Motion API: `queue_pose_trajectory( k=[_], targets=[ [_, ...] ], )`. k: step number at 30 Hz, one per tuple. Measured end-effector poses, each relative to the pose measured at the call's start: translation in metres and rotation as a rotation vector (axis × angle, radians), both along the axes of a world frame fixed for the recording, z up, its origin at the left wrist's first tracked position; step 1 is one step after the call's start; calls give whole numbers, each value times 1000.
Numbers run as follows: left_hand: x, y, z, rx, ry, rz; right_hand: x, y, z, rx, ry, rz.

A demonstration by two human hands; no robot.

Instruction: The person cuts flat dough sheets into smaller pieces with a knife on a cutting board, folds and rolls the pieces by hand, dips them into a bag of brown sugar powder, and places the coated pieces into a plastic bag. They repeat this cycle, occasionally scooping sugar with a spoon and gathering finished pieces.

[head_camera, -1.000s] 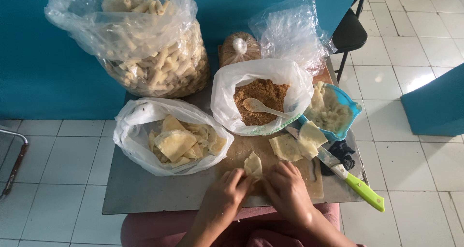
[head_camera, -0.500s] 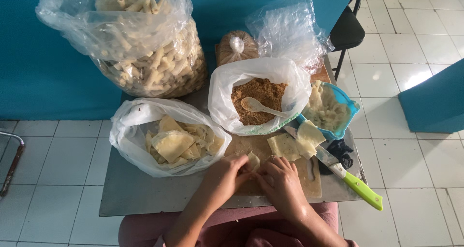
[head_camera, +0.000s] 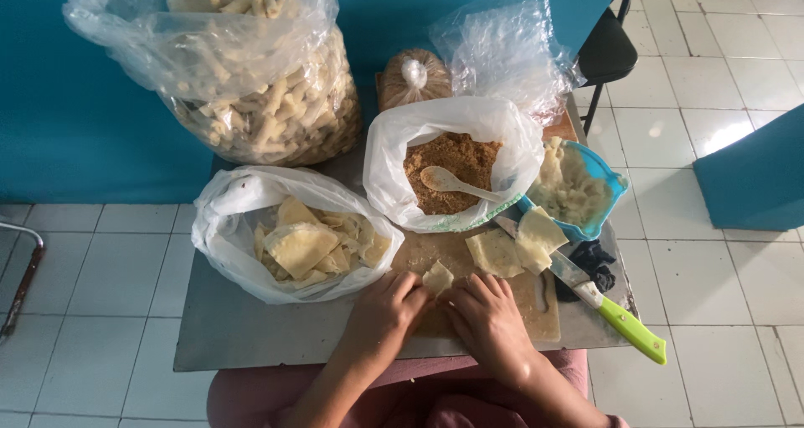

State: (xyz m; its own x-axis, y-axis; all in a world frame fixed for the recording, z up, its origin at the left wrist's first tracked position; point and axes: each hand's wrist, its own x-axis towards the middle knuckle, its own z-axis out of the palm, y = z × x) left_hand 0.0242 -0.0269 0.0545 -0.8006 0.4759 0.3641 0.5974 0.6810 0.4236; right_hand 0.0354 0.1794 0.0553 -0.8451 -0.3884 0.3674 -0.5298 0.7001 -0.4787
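Head view, looking straight down at a small grey worktop point(head_camera: 251, 332) w/ a wooden board point(head_camera: 435, 256) on its near right part. Both hands meet at the board's near edge on one small pale wrapper point(head_camera: 437, 275). Left hand point(head_camera: 381, 311) comes in from lower left, fingers curled, tips pinching the wrapper's left side. Right hand point(head_camera: 490, 315) comes in from lower right, fingers curled likewise, tips on the wrapper's right side. So the wrapper sits between the two sets of fingertips, just beyond them, about equally near to each hand. It looks roughly square and slightly folded; no clear long axis, and whether filling is inside can't be told.

Containers, from the hands outward:
- White bag point(head_camera: 226, 252), just left of the left hand, open mouth, holds a loose heap of pale folded wrappers
- Second white bag point(head_camera: 394, 143), behind the board, holds brown crumbs w/ a pale spoon point(head_camera: 448, 181) lying in it, handle to the right
- Blue tub point(head_camera: 607, 198), right of that, holds a pale lumpy mix
- Big clear bag point(head_camera: 251, 68), far left, full of pale rolled tubes
- Small tied bag point(head_camera: 412, 76) of brown crumbs and an empty-looking clear bag point(head_camera: 502, 47) at the back

Two flat wrappers point(head_camera: 511, 244) lie on the board beyond the right hand. Knife point(head_camera: 620, 319) w/ green handle lies diagonally at the right edge
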Motion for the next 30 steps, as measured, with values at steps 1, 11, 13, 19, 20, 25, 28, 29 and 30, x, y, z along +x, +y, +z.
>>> queue_pose_trajectory(
  k=[1,11,13,19,20,25,28,29,30],
  targets=[
    [-2,3,0,10,-54,9,-2,-1,-1,-20,-13,-13],
    [-9,13,0,70,-178,119,-13,-6,-6,-26,-94,-34],
    [-4,10,-3,2,-92,60,-9,-2,-5,52,3,25],
    [2,0,-3,-141,68,-11,-5,0,-4,94,72,56],
    [0,0,-2,-148,77,-15,-6,-1,-4,119,81,43],
    [-4,3,3,-202,219,-12,-4,-4,-5,203,212,-2],
    [-5,3,0,-202,178,-10,-4,-5,-8,68,225,-18],
    [-7,3,-1,-184,131,-4,-4,-6,-10,65,192,-13],
    [-8,2,-3,-166,84,0,-5,-6,-11,61,159,-10]
  ],
)
